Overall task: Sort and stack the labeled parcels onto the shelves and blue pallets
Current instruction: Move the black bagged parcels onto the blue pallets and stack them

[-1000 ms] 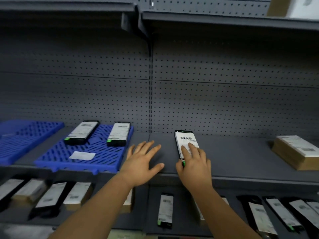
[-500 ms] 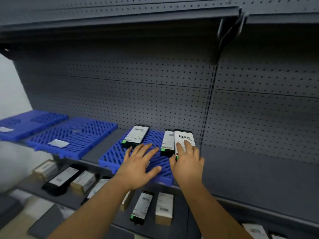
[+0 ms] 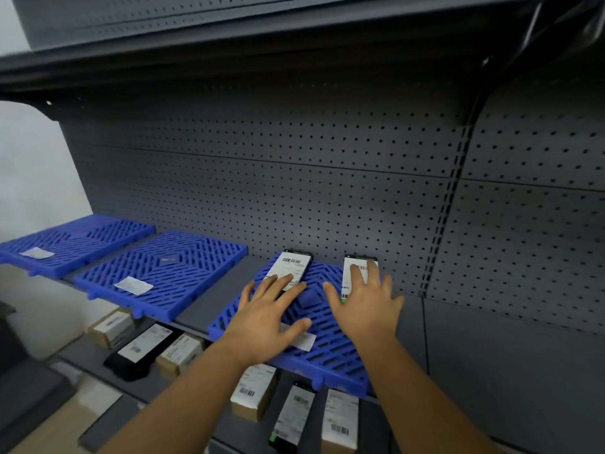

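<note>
Parcel [image 3: 356,273] lengthwise toward pegboard [image 3: 327,191]

Two flat black parcels with white barcode labels, lying face up at the far end of the nearest blue pallet [image 3: 330,348]: left parcel [image 3: 292,268] angled slightly, right parcel [image 3: 356,273] close to the pallet's right edge, partly hidden under fingers. Two more blue pallets, middle pallet [image 3: 170,270] and far-left pallet [image 3: 78,242], side by side along the same grey shelf [image 3: 209,296], each bearing a small white slip. Brown and black labelled parcels [image 3: 296,411] spread flat on the lower shelf.
</note>
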Available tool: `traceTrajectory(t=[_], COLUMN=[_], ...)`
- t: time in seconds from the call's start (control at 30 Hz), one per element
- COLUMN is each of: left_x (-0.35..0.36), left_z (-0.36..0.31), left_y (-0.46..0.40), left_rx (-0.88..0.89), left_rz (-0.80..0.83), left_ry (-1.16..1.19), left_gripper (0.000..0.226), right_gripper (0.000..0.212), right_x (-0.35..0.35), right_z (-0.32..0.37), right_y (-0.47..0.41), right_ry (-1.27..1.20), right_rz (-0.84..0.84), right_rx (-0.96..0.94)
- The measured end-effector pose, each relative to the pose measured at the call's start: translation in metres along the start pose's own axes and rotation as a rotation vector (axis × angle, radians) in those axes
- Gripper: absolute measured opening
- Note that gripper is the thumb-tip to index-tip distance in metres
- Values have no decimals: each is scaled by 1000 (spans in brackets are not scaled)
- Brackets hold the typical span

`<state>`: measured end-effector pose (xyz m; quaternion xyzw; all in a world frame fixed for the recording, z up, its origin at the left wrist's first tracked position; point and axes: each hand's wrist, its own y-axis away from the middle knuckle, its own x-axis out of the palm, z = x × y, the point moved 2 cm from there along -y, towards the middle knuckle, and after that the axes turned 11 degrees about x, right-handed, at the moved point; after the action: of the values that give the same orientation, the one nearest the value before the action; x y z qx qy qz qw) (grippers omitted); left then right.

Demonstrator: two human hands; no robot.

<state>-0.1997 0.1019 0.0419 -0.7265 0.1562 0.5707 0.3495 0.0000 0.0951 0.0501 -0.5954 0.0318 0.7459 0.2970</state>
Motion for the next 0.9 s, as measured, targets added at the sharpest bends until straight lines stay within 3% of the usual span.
traceTrajectory(t=[0.33, 0.9], left_x=[-1, 24], left_z=[-37, -167], left_y=[5, 46], left_rx=[171, 450], left_rz=[21, 75], left_ry=[58, 165], left_gripper=[78, 77], right_gripper=[71, 76], right_x=[-38, -83], right_z=[-52, -162], right_y=[56, 188], right_ry=[13, 114], right_rz=[-118, -60], right_rx=[-96, 39])
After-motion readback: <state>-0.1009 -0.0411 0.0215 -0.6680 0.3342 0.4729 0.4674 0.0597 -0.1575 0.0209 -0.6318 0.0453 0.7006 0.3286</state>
